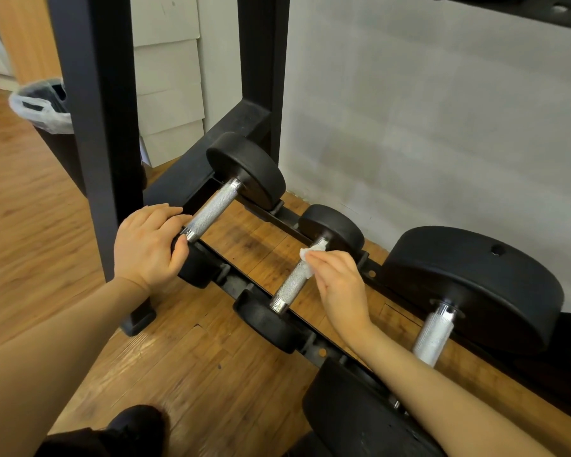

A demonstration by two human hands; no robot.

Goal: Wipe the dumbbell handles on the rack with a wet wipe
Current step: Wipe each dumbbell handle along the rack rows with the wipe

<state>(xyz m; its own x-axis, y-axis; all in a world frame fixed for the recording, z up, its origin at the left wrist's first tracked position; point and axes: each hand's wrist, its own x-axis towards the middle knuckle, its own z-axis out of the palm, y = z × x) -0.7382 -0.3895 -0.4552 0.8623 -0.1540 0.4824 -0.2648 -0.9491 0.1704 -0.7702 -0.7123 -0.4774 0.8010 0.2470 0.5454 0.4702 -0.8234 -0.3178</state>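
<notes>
Head view: R hand [338, 285] presses wet wipe [305, 262] on mid handle [294, 278].

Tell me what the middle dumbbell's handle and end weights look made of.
Middle dumbbell handle: bright metal, likely chromed steel; fine cross-hatched knurling, shiny collar at the near end. End weights: matte black, probably rubber or a coating over metal; dull surface, no glare. Can't confirm the core.

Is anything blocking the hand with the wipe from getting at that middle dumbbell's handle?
No. The right hand already presses the wipe against the middle handle. Nothing visible lies between them.
</notes>
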